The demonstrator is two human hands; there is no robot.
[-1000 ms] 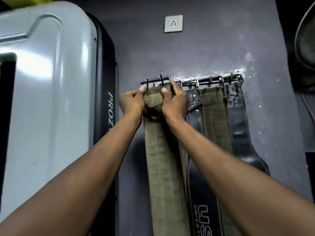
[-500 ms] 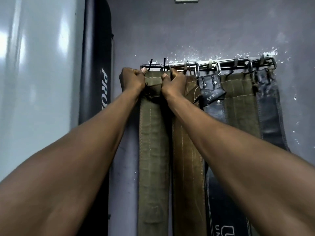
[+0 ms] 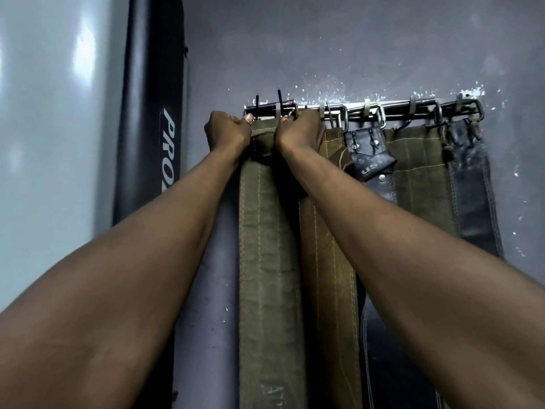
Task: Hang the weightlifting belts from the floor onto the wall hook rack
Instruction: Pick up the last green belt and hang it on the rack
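The wall hook rack [image 3: 413, 110] carries olive belts [image 3: 269, 261] and black leather belts [image 3: 472, 184], hanging side by side.

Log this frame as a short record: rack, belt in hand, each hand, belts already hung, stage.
rack: black metal wall hook rack, on grey wall
belt in hand: olive canvas weightlifting belt, top at rack's left end, rest hanging down
left hand: grips belt top, left edge
right hand: grips belt top, right edge
already hung: brown-olive canvas belt, black leather belt, stitched olive belt, worn dark leather belt
stage: hooking; catch hidden by hands
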